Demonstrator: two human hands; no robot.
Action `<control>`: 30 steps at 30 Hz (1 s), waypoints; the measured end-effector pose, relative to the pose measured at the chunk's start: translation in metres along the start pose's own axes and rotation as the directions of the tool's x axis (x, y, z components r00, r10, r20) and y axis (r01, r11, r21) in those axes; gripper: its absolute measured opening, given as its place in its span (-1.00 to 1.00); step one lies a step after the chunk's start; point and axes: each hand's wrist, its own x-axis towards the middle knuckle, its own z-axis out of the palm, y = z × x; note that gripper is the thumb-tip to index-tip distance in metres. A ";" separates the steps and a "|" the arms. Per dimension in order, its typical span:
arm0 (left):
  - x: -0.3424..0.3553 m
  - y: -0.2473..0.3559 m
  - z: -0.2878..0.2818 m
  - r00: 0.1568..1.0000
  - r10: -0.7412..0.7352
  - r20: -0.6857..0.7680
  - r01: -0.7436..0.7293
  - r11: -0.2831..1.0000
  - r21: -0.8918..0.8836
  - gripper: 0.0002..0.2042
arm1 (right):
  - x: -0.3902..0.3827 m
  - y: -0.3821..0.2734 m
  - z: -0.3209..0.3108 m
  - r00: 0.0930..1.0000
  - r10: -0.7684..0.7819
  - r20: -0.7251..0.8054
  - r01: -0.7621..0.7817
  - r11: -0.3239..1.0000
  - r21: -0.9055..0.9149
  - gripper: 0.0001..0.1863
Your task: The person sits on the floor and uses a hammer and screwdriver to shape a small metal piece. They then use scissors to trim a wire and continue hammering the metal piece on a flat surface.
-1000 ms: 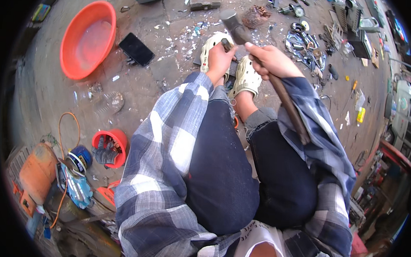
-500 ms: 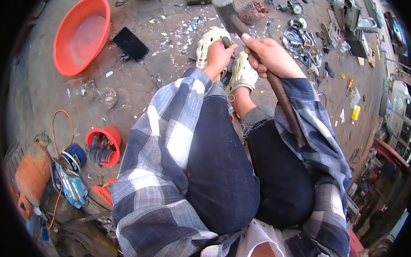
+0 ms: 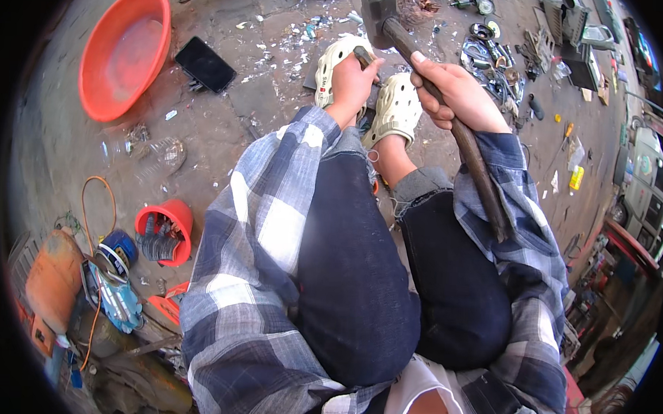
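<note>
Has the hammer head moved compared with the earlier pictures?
Yes. The hammer head has gone up and away from the pale shoes, towards the picture's top edge.

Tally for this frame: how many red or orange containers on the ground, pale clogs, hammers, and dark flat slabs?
Red or orange containers: 2 (big basin, small bucket)
Pale clogs: 2 ()
Hammers: 1 (), in the right hand
Dark flat slabs: 1 ()
Total: 6

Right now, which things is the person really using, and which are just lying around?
In use:
hammer, in the right hand
small dark tool, in the left hand

Lying about:
orange basin
black phone
red bucket of gloves
metal scraps
</note>
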 end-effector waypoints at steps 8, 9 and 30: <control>0.005 -0.009 0.005 0.999 0.026 -0.046 -0.023 0.999 0.049 -0.75 | -0.007 -0.014 -0.005 0.998 -0.054 -0.034 0.054 0.998 0.009 -0.57; 0.005 -0.008 0.004 0.999 0.022 -0.039 -0.020 0.999 0.044 -0.75 | -0.007 -0.014 -0.004 0.998 -0.056 -0.035 0.057 0.998 0.009 -0.57; 0.002 0.001 -0.004 0.998 0.047 -0.045 -0.036 0.975 0.219 -0.76 | -0.015 -0.023 0.024 0.997 -0.081 0.017 0.082 0.993 -0.081 -0.59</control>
